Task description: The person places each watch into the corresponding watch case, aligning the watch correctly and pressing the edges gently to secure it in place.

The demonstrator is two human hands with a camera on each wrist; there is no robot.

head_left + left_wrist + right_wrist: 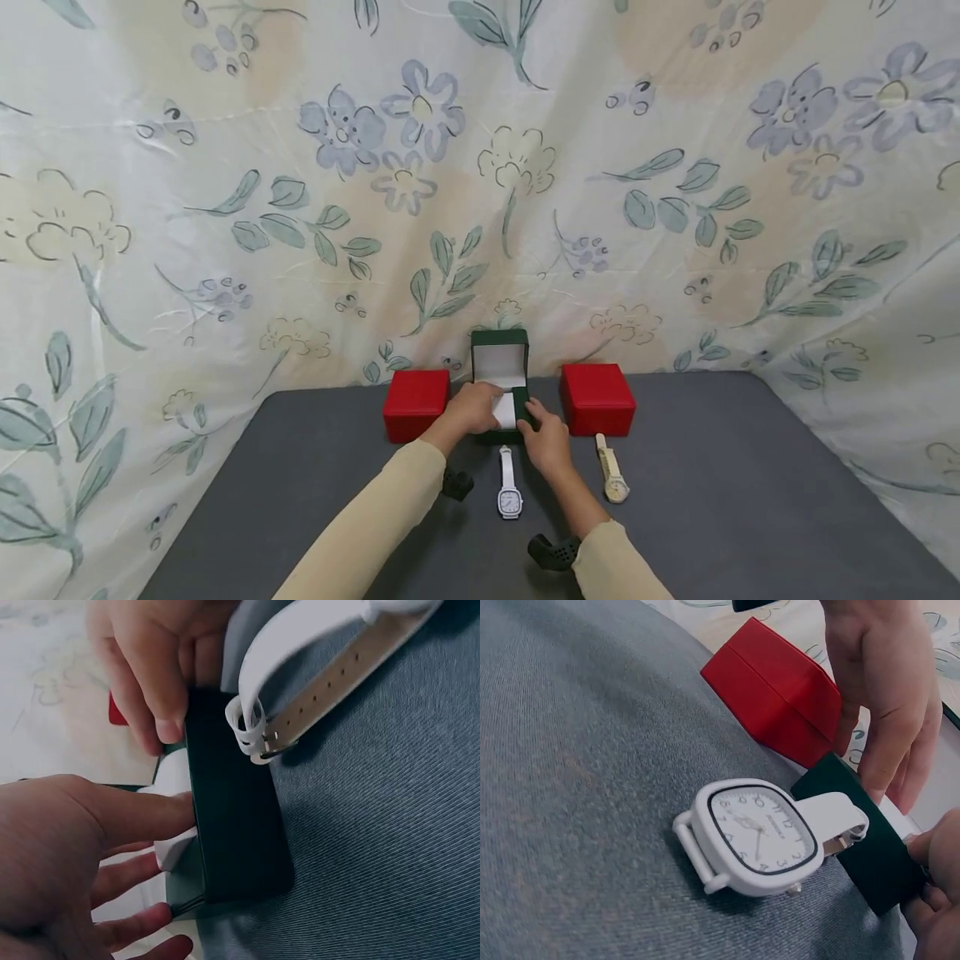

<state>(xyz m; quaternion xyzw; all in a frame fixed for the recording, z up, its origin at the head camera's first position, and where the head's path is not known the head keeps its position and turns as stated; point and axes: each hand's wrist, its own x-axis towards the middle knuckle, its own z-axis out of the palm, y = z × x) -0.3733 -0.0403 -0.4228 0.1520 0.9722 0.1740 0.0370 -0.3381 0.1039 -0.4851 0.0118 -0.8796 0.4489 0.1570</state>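
A green watch box (499,337) stands with its lid raised and a white cushion (503,411) inside. My left hand (474,407) reaches over the box's left side and pinches the cushion, thumb by the front wall. On the right, my right hand (547,437) grips the box's edge, its fingers partly hidden in the right wrist view. A white-strapped watch (509,502) with a squarish white dial lies in front of the box. Its buckle end (259,742) is close to the box's front wall in the left wrist view.
One red box (417,404) stands left of the green box, another red box (597,400) right of it. A cream-strapped watch (617,488) with a round dial lies before the right one. The grey table (697,500) meets a flowered cloth (510,208) behind.
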